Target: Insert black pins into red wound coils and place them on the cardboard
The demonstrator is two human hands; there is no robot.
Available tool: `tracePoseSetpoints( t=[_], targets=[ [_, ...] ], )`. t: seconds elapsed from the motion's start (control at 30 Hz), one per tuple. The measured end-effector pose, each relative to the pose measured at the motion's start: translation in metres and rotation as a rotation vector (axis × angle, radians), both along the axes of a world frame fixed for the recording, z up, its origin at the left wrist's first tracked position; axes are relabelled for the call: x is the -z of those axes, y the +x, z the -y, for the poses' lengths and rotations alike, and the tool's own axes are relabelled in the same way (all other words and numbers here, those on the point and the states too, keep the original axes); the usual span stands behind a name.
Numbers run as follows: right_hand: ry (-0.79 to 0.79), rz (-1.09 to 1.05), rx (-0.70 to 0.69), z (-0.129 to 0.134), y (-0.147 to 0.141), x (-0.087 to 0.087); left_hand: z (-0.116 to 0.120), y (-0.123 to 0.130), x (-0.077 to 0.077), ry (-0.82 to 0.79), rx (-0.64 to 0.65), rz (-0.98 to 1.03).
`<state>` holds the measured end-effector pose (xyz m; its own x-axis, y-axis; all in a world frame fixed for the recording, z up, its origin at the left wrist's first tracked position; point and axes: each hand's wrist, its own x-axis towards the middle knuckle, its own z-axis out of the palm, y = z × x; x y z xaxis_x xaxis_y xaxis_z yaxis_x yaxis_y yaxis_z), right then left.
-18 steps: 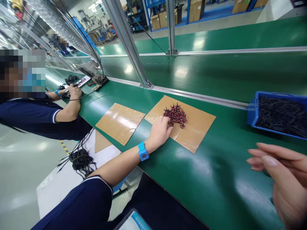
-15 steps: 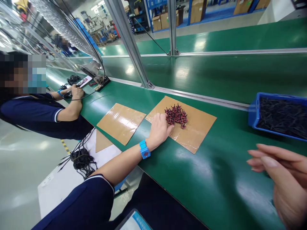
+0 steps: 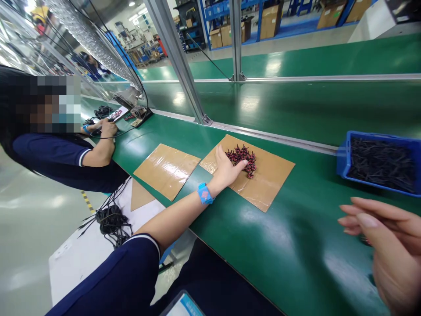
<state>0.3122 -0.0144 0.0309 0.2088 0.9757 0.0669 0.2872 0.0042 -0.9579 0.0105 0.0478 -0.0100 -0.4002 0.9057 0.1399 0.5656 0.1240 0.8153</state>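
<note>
— Left hand (image 3: 226,172) spread wide, just beside the red-and-black coils (image 3: 247,159); does the half-curled right hand (image 3: 393,245) hold anything?
— Something dark (image 3: 365,240) shows beneath it, but I can't tell.
— Why the cardboard sheet (image 3: 271,175) under the left hand?
— Probably to keep those small loose coils gathered within reach.

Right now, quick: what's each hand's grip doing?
Left hand: open, spread at the red-and-black pile.
Right hand: can't tell whether it's closed on the small dark piece showing beneath it.
</note>
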Motion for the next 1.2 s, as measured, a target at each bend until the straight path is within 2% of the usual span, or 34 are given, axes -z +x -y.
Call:
tracePoseSetpoints(
  t=[0.17,0.27,0.37,0.47,0.57,0.6,0.67,0.77,0.8,0.83,0.9,1.0,1.1,1.2],
  targets=[
    [-0.010,0.003,0.077,0.006,-0.018,-0.019,-0.024,0.024,-0.004,0.041,-0.250,0.224],
    [-0.020,-0.017,0.077,0.010,-0.023,-0.026,-0.035,0.035,-0.005,0.061,-0.312,0.249],
    [-0.009,-0.045,0.098,0.007,-0.018,-0.027,-0.040,0.035,-0.009,0.076,-0.347,0.263],
    [0.043,-0.025,0.133,-0.010,-0.001,-0.025,-0.033,0.027,-0.016,0.086,-0.334,0.272],
    [0.076,0.274,0.103,-0.041,0.025,-0.025,-0.010,0.030,-0.023,0.115,-0.289,0.278],
    [0.051,0.496,0.064,-0.054,0.033,-0.026,0.001,0.035,-0.025,0.142,-0.256,0.270],
    [-0.020,0.664,0.002,-0.079,0.045,-0.026,0.027,0.052,-0.027,0.259,-0.041,0.182],
    [-0.094,0.828,-0.110,-0.109,0.051,-0.023,0.061,0.088,-0.030,0.198,0.608,-0.031],
    [-0.108,0.870,-0.135,-0.116,0.050,-0.021,0.068,0.101,-0.030,0.130,0.790,-0.090],
    [-0.118,0.907,-0.149,-0.121,0.048,-0.019,0.072,0.115,-0.029,0.062,0.910,-0.142],
    [-0.133,0.965,-0.151,-0.128,0.044,-0.015,0.069,0.140,-0.027,-0.049,1.000,-0.252],
    [-0.144,1.020,-0.118,-0.131,0.041,-0.012,0.049,0.174,-0.018,-0.114,0.938,-0.335],
    [-0.139,1.047,-0.101,-0.132,0.039,-0.011,0.026,0.201,-0.008,-0.109,0.960,-0.319],
    [-0.142,1.048,-0.079,-0.135,0.036,-0.012,0.012,0.215,-0.001,-0.107,1.000,-0.212]
  ],
)
